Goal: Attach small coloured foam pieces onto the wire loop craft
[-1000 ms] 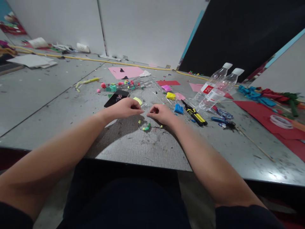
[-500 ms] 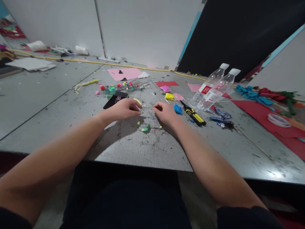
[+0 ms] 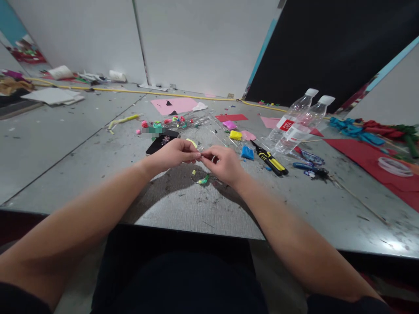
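My left hand (image 3: pixel 178 151) and my right hand (image 3: pixel 221 161) meet above the table, their fingertips pinched together and touching. Whatever lies between them is too small to make out. Just below, on the grey tabletop, rests a small bent wire piece (image 3: pixel 202 179) with green and yellow clay lumps; my right hand covers part of it. Behind my left hand lies a black phone-like slab (image 3: pixel 160 143). A strip of pale yellow clay (image 3: pixel 191 142) shows beyond the fingers. To the right of my right hand is a blue clay packet (image 3: pixel 248 152).
Black-and-yellow pliers (image 3: pixel 270 160) and two clear plastic bottles (image 3: pixel 291 131) stand or lie to the right. Further back are a yellow clay packet (image 3: pixel 235 135), a pink sheet (image 3: pixel 173 105) and wires with coloured clay lumps (image 3: pixel 175 122). Red sheets (image 3: pixel 369 161) cover the right side.
My hands have come together from a gap, and their fingertips now touch. My right hand has moved left, over part of the wire piece. The whole view has shifted slightly.
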Demonstrator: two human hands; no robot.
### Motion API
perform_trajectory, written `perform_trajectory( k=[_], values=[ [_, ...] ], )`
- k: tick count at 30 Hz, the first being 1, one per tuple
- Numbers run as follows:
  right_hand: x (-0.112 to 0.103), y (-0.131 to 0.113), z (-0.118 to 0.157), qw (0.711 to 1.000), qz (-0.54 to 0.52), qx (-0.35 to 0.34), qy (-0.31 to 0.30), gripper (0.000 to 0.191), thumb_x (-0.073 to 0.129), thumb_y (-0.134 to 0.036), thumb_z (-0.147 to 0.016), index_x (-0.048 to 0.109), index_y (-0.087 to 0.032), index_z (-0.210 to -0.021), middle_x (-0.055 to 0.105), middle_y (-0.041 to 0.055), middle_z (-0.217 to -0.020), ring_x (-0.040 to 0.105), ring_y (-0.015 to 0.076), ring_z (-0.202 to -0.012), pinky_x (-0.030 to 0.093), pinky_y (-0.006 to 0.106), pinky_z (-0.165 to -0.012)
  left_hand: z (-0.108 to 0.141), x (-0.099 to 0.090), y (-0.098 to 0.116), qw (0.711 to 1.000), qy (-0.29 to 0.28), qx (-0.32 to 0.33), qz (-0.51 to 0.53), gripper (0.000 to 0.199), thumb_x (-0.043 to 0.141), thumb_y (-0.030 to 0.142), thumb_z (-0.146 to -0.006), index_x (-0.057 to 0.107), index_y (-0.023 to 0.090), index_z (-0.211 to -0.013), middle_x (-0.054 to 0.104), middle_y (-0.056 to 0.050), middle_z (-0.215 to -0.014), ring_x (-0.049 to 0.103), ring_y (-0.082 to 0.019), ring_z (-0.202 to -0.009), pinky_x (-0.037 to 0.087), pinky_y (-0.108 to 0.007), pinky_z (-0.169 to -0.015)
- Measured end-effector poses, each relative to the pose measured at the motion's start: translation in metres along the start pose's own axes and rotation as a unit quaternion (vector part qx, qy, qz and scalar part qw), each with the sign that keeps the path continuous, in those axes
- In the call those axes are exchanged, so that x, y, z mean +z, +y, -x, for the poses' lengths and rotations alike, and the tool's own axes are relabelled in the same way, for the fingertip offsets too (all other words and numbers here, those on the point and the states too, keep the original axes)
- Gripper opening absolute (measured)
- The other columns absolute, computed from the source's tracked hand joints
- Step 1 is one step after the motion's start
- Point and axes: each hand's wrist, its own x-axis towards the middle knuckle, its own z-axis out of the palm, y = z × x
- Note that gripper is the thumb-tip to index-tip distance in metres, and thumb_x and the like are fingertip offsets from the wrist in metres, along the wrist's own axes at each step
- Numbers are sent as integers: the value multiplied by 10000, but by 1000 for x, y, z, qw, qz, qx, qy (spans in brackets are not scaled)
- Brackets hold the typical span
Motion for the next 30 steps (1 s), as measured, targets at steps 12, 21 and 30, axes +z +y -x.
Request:
perform_trajectory(
  k=[12, 21, 30],
  values=[
    [2, 4, -3, 985, -116, 116, 60, 127, 519, -248, -902, 495, -249, -777, 555, -27, -653, 512, 149, -602, 417, 303, -616, 6, -3, 12, 1000, -15, -14, 0, 166, 756, 320, -816, 689, 171, -843, 713, -41, -813, 622, -132, -743, 498, -293, -721],
    [-1, 13, -2, 995, -33, 93, 6, 150, 517, -292, -945, 570, -235, -817, 626, 2, -700, 588, 177, -700, 427, 309, -666, -2, -19, -3, 932, -29, 31, -359, 130, 666, 258, -821, 756, 175, -776, 750, -65, -763, 613, -177, -692, 409, -299, -682],
    [-2, 2, 1, 999, -2, 47, 4, 195, 669, -284, -914, 611, -226, -737, 649, 17, -715, 591, 172, -690, 455, 320, -681, 4, -22, 0, 911, -11, 14, -413, 324, 708, 500, -831, 749, 180, -866, 649, -32, -662, 523, -155, -599, 341, -291, -620]
  ],
)
